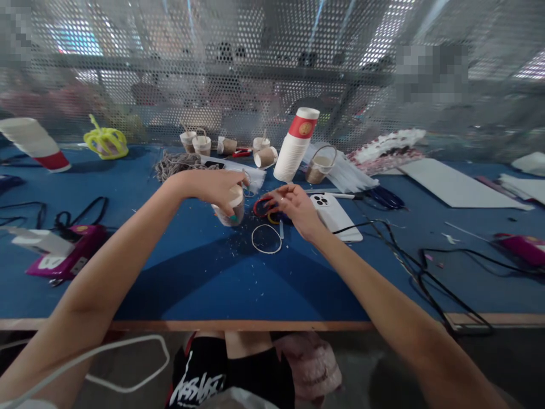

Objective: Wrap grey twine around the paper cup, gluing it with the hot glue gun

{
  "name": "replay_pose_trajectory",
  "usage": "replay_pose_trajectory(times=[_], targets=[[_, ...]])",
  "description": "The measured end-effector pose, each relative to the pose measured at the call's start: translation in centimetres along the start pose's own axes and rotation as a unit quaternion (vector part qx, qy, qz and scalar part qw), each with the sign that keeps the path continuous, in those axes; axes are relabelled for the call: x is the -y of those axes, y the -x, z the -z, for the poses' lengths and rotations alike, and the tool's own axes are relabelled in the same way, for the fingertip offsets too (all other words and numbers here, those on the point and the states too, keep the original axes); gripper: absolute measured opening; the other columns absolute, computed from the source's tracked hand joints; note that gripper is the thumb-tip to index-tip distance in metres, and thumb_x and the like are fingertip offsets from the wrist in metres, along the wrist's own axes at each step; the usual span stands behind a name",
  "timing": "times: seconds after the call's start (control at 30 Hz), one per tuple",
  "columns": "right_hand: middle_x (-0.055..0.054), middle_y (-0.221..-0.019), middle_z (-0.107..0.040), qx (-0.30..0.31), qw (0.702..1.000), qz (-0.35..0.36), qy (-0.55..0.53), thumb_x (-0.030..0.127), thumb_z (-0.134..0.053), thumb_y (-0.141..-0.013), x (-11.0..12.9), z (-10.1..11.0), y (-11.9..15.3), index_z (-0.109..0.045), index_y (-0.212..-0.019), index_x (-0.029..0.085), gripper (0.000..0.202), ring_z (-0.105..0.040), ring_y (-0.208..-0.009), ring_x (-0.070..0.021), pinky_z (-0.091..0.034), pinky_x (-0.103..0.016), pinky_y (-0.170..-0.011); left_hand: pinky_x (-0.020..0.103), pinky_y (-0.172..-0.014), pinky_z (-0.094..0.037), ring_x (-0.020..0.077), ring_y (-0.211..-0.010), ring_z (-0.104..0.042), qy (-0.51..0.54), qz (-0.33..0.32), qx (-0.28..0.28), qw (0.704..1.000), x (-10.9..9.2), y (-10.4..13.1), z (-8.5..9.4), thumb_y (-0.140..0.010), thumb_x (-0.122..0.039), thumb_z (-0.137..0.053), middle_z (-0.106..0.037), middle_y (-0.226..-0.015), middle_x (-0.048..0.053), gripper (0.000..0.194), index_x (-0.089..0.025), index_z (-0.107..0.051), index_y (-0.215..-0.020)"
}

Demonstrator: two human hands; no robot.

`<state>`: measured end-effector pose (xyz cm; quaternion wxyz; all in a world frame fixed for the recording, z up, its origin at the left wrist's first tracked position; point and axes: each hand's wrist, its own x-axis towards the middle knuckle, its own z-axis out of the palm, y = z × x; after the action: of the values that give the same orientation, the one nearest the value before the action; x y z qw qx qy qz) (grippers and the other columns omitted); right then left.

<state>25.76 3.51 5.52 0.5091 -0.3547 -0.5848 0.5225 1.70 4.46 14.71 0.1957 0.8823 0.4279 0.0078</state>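
My left hand (219, 190) is wrapped over the top of a paper cup (233, 213) that stands on the blue table. My right hand (292, 204) is at the red-handled scissors (258, 208), its fingers curled over them; whether it grips them is hard to make out. A thin pale ring (266, 239) lies on the table below and between the hands. Beside my right hand is a white phone (336, 217).
A tall stack of white cups (293, 147) stands behind my right hand. Small cups (202, 145), grey yarn (181, 163) and a handled cup (319, 167) line the back. Magenta glue guns (70, 250) lie at both sides, with black cables on the right.
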Motion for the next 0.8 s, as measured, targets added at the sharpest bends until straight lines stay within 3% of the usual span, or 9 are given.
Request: replay_pose_trajectory(times=[0.13, 0.23, 0.33, 0.4, 0.47, 0.6, 0.7, 0.8], targets=[[-0.008, -0.13, -0.064, 0.14, 0.988, -0.055, -0.021, 0.039, -0.096, -0.049, -0.4, -1.6, 1.4, -0.056, -0.112, 0.027, 0.076, -0.065, -0.115, -0.0245, -0.055, -0.042, -0.099, 0.036, -0.094, -0.051, 0.0269, -0.105, -0.068, 0.184, -0.11, 0.0, 0.977, -0.5, -0.2, -0.2, -0.053, -0.028, -0.084, -0.066, -0.133, 0.007, 0.089, -0.029, -0.053, -0.137], [-0.012, -0.128, -0.067, 0.205, 0.972, -0.109, -0.026, 0.039, -0.093, -0.054, -0.1, -2.3, 2.0, -0.058, -0.118, 0.023, 0.075, -0.064, -0.121, -0.0302, -0.052, -0.05, -0.105, 0.043, -0.097, -0.052, 0.0312, -0.107, -0.068, 0.323, -0.148, -0.018, 0.935, -1.1, -0.5, -0.6, -0.045, -0.015, -0.088, -0.072, -0.118, 0.006, 0.083, -0.028, -0.064, -0.123], [-0.01, -0.119, -0.073, 0.147, 0.981, -0.123, -0.029, 0.036, -0.093, -0.054, 0.0, -2.4, 2.1, -0.062, -0.111, 0.021, 0.067, -0.066, -0.118, -0.0306, -0.051, -0.052, -0.107, 0.051, -0.105, -0.048, 0.0376, -0.123, -0.062, 0.399, -0.132, -0.078, 0.904, -0.7, -1.0, -1.0, -0.042, -0.009, -0.089, -0.069, -0.124, 0.011, 0.076, -0.023, -0.068, -0.114], [-0.009, -0.116, -0.074, 0.088, 0.989, -0.114, -0.04, 0.032, -0.094, -0.051, -0.1, -2.3, 1.9, -0.063, -0.109, 0.022, 0.066, -0.067, -0.117, -0.0307, -0.05, -0.053, -0.109, 0.054, -0.11, -0.045, 0.0395, -0.133, -0.053, 0.405, -0.123, -0.119, 0.898, -0.1, -1.6, -1.5, -0.045, -0.012, -0.09, -0.059, -0.137, 0.013, 0.081, -0.023, -0.065, -0.12], [-0.008, -0.114, -0.075, 0.044, 0.993, -0.096, -0.049, 0.03, -0.093, -0.051, -0.1, -2.2, 1.8, -0.065, -0.106, 0.022, 0.062, -0.068, -0.116, -0.0309, -0.048, -0.053, -0.111, 0.058, -0.106, -0.047, 0.0406, -0.13, -0.055, 0.463, -0.103, -0.168, 0.864, 0.4, -2.3, -2.7, -0.051, -0.018, -0.09, -0.054, -0.14, 0.017, 0.085, -0.021, -0.057, -0.128], [-0.007, -0.112, -0.076, 0.014, 0.995, -0.079, -0.067, 0.035, -0.091, -0.057, 0.2, -2.2, 1.8, -0.069, -0.101, 0.024, 0.051, -0.068, -0.116, -0.0321, -0.049, -0.055, -0.112, 0.059, -0.11, -0.044, 0.0383, -0.131, -0.053, 0.586, -0.097, -0.265, 0.76, -0.4, -3.4, -7.3, -0.057, -0.034, -0.09, -0.051, -0.141, 0.018, 0.094, -0.022, -0.041, -0.136], [-0.009, -0.112, -0.077, 0.011, 0.995, -0.078, -0.053, 0.045, -0.09, -0.058, 0.2, -2.2, 2.1, -0.07, -0.1, 0.022, 0.052, -0.068, -0.116, -0.0329, -0.048, -0.056, -0.112, 0.058, -0.116, -0.039, 0.039, -0.135, -0.05, 0.6, -0.081, -0.279, 0.746, -1.6, -3.1, -11.2, -0.048, -0.038, -0.095, -0.051, -0.141, 0.017, 0.109, -0.024, -0.037, -0.139], [-0.01, -0.115, -0.076, 0.03, 0.997, -0.068, -0.028, 0.051, -0.089, -0.059, -0.1, -2.5, 2.5, -0.069, -0.103, 0.021, 0.057, -0.068, -0.116, -0.0332, -0.049, -0.056, -0.109, 0.055, -0.124, -0.029, 0.0387, -0.145, -0.039, 0.593, -0.069, -0.305, 0.742, -2.1, -2.3, -13.6, -0.046, -0.039, -0.097, -0.041, -0.152, 0.016, 0.118, -0.025, -0.032, -0.144]])
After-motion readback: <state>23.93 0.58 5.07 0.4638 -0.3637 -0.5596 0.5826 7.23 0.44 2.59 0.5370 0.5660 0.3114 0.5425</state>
